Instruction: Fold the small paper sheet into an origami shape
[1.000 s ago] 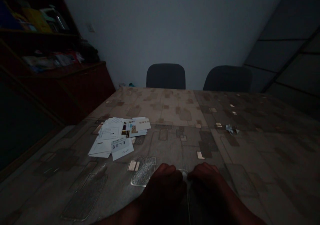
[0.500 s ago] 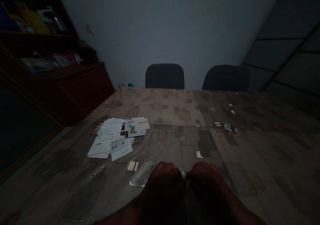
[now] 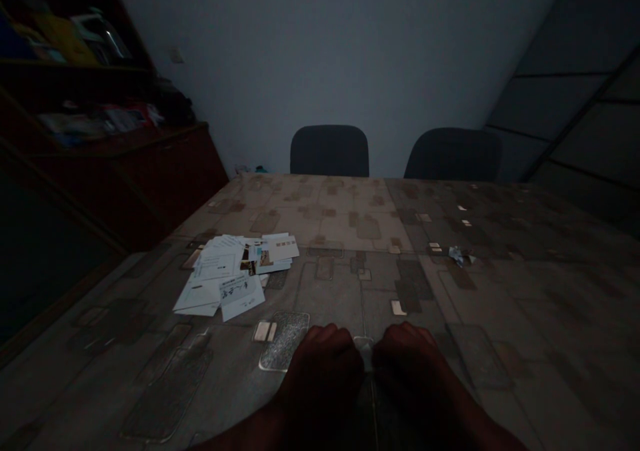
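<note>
My left hand (image 3: 327,364) and my right hand (image 3: 413,361) are side by side at the near part of the table, a narrow gap between them. Both are closed, knuckles up, with fingers curled under and mostly hidden in shadow. Whatever they hold, if anything, cannot be made out. Ahead and to the left lies a spread pile of white cards and papers (image 3: 215,264), some with print or dark handwriting. A small crumpled scrap (image 3: 457,256) lies farther off to the right.
A patterned cloth (image 3: 345,297) covers the wide table. Two dark chairs (image 3: 330,151) stand at its far side, before a plain wall (image 3: 320,51). A dark wooden cabinet (image 3: 165,184) with loaded shelves is at left. The room is dim.
My hands have moved slightly apart. A small white bit that showed between them earlier is no longer visible there. The papers and the crumpled scrap lie as before.
</note>
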`<state>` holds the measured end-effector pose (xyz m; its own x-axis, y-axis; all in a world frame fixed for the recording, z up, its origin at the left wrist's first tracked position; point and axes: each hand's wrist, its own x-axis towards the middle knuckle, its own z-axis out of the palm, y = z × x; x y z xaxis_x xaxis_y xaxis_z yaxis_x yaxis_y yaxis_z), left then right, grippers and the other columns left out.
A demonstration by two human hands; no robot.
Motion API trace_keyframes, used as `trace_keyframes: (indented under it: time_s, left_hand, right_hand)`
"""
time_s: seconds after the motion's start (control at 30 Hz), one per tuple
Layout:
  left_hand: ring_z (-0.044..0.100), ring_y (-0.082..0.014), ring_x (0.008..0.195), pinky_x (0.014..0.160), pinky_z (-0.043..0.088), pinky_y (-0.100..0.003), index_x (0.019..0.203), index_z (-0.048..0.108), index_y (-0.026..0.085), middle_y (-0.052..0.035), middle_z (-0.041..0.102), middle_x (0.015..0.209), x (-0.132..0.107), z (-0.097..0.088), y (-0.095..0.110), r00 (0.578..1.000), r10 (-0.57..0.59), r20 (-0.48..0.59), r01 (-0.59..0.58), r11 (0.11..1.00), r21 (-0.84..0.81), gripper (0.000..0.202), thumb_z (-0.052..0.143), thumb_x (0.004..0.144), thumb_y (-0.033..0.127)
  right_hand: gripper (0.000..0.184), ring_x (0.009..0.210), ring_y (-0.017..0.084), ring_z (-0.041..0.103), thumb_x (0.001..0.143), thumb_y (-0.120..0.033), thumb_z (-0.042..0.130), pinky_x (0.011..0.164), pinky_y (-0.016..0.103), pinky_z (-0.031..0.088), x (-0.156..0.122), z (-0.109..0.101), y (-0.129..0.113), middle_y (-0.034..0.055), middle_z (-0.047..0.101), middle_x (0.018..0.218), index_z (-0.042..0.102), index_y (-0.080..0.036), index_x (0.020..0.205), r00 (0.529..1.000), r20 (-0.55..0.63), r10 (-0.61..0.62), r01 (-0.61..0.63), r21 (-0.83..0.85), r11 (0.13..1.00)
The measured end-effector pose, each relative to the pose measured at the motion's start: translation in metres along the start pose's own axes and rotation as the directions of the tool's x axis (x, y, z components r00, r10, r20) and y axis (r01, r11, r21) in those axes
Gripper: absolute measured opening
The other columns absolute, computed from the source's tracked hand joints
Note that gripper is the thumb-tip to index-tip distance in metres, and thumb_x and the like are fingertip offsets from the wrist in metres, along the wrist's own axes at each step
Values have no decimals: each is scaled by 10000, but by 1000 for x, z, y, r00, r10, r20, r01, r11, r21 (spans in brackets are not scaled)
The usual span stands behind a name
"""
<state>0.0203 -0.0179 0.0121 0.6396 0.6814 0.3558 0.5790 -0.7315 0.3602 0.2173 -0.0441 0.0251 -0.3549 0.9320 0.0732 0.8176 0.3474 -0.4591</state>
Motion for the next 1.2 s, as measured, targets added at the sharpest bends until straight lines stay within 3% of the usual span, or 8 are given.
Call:
trace_keyframes:
  time_s: [0.23,0.57,0.73,0.93,1.2]
  left_hand:
    - [487,-166,691,633,288,-294,701,572,179,6,569,730,-1,-1,0,998,-29,55,30,1000,-7,129,680,771,171]
    - [499,-165,706,656,309,-297,712,568,170,3,585,755,-2,0,1,995,-63,79,65,998,-25,107,635,786,132]
    - [500,-168,710,648,305,-298,714,564,169,-2,582,757,0,-3,6,989,-108,98,112,993,-32,99,626,773,118]
    - [486,-159,686,636,306,-293,699,543,169,4,555,737,3,-6,9,978,-182,105,187,982,-39,100,608,741,105]
    - [488,-164,686,634,310,-296,723,539,174,1,557,745,3,-3,9,975,-210,75,211,978,-1,98,558,729,78]
  right_hand:
    - [132,689,187,506,739,-89,555,662,312,312,-1,7,5,21,580,725,627,-200,748,1000,-24,-10,9,-57,998]
    - [147,637,168,475,755,-74,521,629,295,280,-2,10,6,10,542,685,594,-188,697,997,-62,-44,38,-89,995]
    - [106,668,178,490,752,-89,538,642,296,291,-4,11,11,10,552,717,581,-184,732,997,-50,-51,51,-10,999]
    - [114,704,189,505,780,-95,529,690,320,309,-4,6,0,11,563,721,579,-178,720,994,-110,17,-8,83,996]
    - [99,680,175,479,770,-101,537,664,304,292,-2,9,-3,3,544,711,549,-179,710,990,-140,2,2,29,1000]
